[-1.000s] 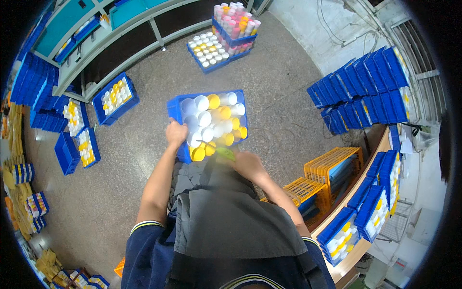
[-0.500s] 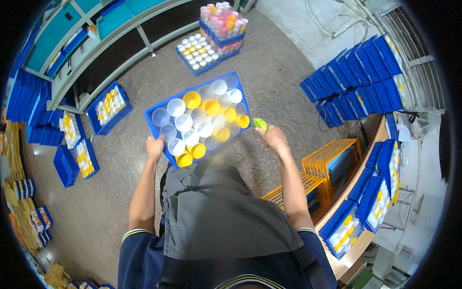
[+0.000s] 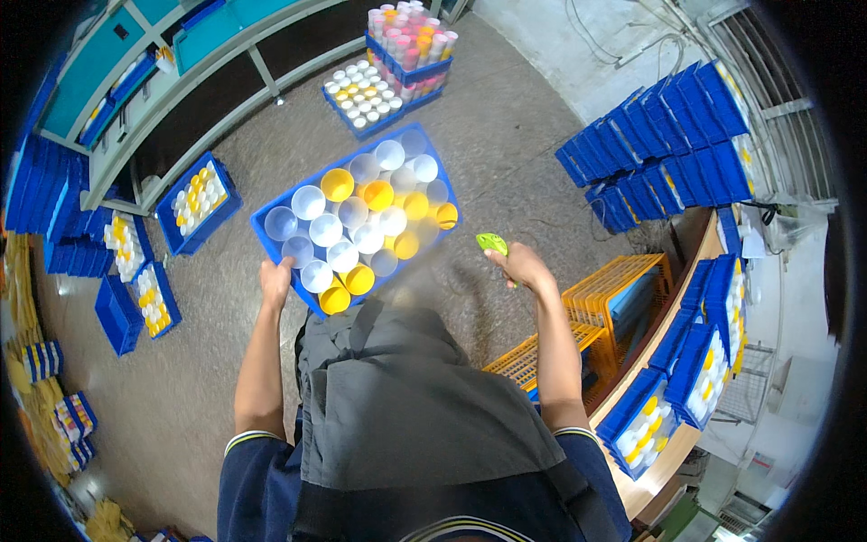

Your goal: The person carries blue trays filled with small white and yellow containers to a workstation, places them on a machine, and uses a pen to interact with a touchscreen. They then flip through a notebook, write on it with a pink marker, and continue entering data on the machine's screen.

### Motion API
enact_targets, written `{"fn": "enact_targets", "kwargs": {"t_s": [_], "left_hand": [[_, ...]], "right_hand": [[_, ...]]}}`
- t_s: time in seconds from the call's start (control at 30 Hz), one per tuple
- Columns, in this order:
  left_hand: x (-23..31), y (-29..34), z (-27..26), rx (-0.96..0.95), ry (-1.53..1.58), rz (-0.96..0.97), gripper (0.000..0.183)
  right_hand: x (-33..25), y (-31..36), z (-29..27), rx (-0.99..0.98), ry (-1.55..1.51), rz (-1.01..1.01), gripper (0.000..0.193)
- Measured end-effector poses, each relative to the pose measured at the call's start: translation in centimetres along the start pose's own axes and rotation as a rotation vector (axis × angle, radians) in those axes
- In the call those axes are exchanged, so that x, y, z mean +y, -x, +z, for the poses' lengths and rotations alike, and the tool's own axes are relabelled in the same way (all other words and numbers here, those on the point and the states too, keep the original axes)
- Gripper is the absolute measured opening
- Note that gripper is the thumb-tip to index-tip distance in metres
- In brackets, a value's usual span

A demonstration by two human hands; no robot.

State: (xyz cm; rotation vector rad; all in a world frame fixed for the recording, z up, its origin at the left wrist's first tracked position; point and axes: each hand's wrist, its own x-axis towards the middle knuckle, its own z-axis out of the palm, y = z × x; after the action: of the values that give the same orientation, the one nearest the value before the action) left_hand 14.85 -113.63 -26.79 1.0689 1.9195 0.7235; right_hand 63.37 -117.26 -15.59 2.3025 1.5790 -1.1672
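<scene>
A blue plastic crate (image 3: 265, 230) full of upright white, clear and yellow cups or tubes (image 3: 369, 238) is in front of my body. My left hand (image 3: 276, 279) grips its near left corner, thumb over the rim and fingers hidden beneath. The crate is tilted, its right end farther from me. To the right of it and apart from it, my right hand (image 3: 524, 266) is closed around a small lime-green flat object (image 3: 492, 242). Most of that object is inside my fingers, so its kind is unclear.
More blue crates of cups stand on the floor at left (image 3: 199, 206) and far middle (image 3: 361, 107). Stacked blue crates (image 3: 659, 144) lean by the right wall. Orange plastic crates (image 3: 623, 289) sit beside a curved-looking wooden bench (image 3: 664, 465). A metal-framed workbench (image 3: 257, 68) runs along the far left.
The crate has shifted a little left with my left hand. The gap between the crate and my right hand with the green object has widened.
</scene>
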Motion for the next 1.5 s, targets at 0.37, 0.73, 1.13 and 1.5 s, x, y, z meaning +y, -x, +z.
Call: {"fn": "enact_targets", "kwargs": {"t_s": [0.37,0.73,1.13,1.5], "left_hand": [[0.7,-0.1,-0.3,0.063,0.030,-0.040,0.029],[2.2,-4.3,0.0,0.162,-0.125,-0.211,0.041],[7.4,-14.8,-2.6,0.096,-0.328,-0.290,0.068],[8.0,-21.8,-5.7,0.166,-0.345,-0.198,0.082]], "right_hand": [[-5.2,1.3,1.3,-0.061,0.081,-0.037,0.058],[-11.5,2.0,2.5,-0.240,0.116,-0.101,0.058],[-25.7,-1.1,2.2,-0.404,0.137,-0.229,0.049],[-34.3,-5.2,-0.5,-0.120,0.063,-0.252,0.054]]}}
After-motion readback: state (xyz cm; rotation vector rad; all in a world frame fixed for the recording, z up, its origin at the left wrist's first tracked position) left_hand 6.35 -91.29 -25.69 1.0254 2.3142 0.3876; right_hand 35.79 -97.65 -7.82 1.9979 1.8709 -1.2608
